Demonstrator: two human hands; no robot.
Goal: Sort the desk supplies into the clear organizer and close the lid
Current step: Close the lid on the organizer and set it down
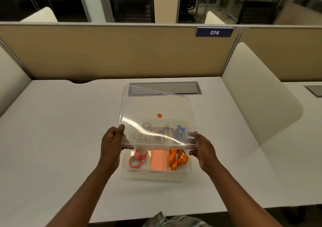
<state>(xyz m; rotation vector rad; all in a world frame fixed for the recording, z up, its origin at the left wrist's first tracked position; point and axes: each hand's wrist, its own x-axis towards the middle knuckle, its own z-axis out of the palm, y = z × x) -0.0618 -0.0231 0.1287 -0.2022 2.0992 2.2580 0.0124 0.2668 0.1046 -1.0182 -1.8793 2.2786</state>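
A clear organizer (156,172) sits on the white desk in front of me. Its front compartments hold two red tape rolls (137,157), an orange sticky-note pad (158,159) and an orange lanyard (177,158). Several small items in the rear compartments show blurred through the clear lid (155,105). The lid is tilted above the box, its near edge low and its far edge raised, with a small red dot (159,115) on it. My left hand (111,143) grips the lid's near left corner. My right hand (202,148) grips its near right corner.
The white desk (61,131) spreads to both sides of the box. A grey cable hatch (174,87) lies behind the organizer. A beige partition with the sign 074 (214,32) closes the back. A cream divider (257,94) stands at the right.
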